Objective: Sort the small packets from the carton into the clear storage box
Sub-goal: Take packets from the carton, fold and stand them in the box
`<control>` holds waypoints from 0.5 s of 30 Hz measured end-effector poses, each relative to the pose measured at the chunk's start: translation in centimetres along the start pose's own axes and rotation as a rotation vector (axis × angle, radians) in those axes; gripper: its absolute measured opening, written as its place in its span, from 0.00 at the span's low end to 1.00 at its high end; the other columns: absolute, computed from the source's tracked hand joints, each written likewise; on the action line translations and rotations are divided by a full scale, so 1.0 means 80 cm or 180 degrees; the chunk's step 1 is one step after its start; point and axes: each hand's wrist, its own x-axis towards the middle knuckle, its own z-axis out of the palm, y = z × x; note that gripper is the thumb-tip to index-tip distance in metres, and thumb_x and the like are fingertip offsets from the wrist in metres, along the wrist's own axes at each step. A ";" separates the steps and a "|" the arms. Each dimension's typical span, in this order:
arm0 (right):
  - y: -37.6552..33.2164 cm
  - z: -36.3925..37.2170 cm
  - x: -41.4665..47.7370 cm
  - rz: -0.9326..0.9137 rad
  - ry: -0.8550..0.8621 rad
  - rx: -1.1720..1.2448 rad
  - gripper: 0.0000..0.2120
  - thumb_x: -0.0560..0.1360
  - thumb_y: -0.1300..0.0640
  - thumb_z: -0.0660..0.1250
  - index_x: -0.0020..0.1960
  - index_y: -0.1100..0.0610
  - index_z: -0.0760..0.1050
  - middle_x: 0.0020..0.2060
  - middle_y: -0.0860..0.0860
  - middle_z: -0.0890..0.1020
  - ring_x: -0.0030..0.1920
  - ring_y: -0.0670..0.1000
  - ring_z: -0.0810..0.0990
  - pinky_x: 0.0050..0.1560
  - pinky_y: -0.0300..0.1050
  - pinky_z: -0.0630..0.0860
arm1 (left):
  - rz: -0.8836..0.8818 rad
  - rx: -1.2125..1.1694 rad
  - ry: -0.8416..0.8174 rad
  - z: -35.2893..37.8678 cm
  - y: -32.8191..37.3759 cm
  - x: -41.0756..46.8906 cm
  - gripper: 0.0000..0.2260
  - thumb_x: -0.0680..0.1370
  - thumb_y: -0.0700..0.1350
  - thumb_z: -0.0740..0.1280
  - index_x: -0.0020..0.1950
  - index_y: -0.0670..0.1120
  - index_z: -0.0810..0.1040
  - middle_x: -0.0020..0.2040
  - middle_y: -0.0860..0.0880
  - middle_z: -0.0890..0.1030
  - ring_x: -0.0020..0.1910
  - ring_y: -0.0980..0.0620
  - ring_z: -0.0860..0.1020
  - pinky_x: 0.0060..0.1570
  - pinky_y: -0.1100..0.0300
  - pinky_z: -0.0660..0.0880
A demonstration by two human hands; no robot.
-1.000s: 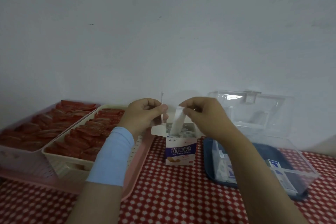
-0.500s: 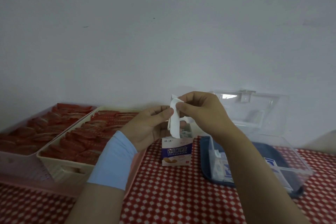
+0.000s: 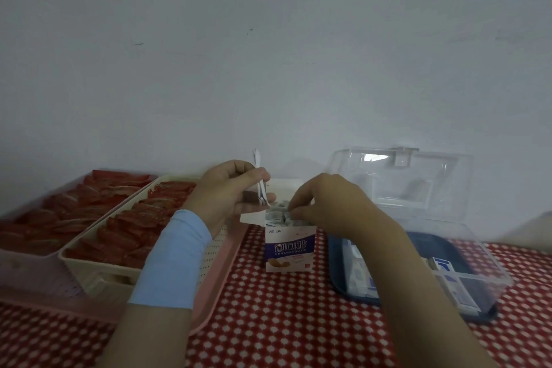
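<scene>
A small white and purple carton (image 3: 289, 249) stands open on the checkered cloth, with several packets showing in its mouth. My left hand (image 3: 227, 193) grips thin white packets (image 3: 259, 179) upright, just left of the carton top. My right hand (image 3: 325, 206) reaches into the carton mouth, its fingertips pinching a packet (image 3: 283, 213) there. The clear storage box (image 3: 466, 266) sits at the right with its lid (image 3: 400, 179) raised; blue and white packets (image 3: 448, 273) lie inside.
Two baskets of red wrapped items (image 3: 125, 218) stand on a pink tray (image 3: 215, 287) at the left. A dark blue tray (image 3: 343, 284) lies under the storage box. A white wall rises close behind the table.
My right hand passed its packet to my left hand, then dropped into the carton. My left hand now holds the packets upright.
</scene>
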 end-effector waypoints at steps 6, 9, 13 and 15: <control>-0.008 0.015 0.009 0.0046 -0.0085 -0.0633 0.06 0.77 0.48 0.70 0.49 0.44 0.85 0.45 0.43 0.85 0.46 0.46 0.81 0.48 0.45 0.81 | -0.0027 0.0314 0.0135 0.006 -0.004 0.002 0.11 0.76 0.39 0.72 0.52 0.32 0.77 0.56 0.31 0.80 0.42 0.39 0.86 0.39 0.54 0.83; -0.008 0.018 0.008 -0.0014 -0.0074 -0.0673 0.06 0.78 0.48 0.68 0.49 0.44 0.84 0.45 0.43 0.85 0.46 0.46 0.81 0.49 0.46 0.81 | -0.0005 0.0396 0.0188 0.005 -0.007 0.005 0.13 0.76 0.39 0.72 0.53 0.30 0.76 0.55 0.29 0.80 0.41 0.40 0.86 0.40 0.53 0.83; -0.009 0.019 0.010 -0.0067 -0.0107 -0.0764 0.06 0.76 0.47 0.70 0.49 0.44 0.85 0.45 0.43 0.85 0.46 0.45 0.81 0.48 0.44 0.80 | 0.0079 0.0456 0.0266 0.003 -0.009 0.007 0.12 0.77 0.39 0.72 0.52 0.32 0.77 0.53 0.32 0.82 0.40 0.41 0.86 0.40 0.51 0.84; -0.009 0.016 0.010 -0.0060 -0.0021 -0.0769 0.06 0.77 0.48 0.69 0.49 0.46 0.85 0.46 0.43 0.84 0.46 0.45 0.80 0.48 0.44 0.80 | 0.0101 0.0492 0.0315 0.001 -0.009 0.008 0.12 0.77 0.39 0.72 0.52 0.32 0.76 0.51 0.33 0.83 0.40 0.41 0.86 0.41 0.50 0.84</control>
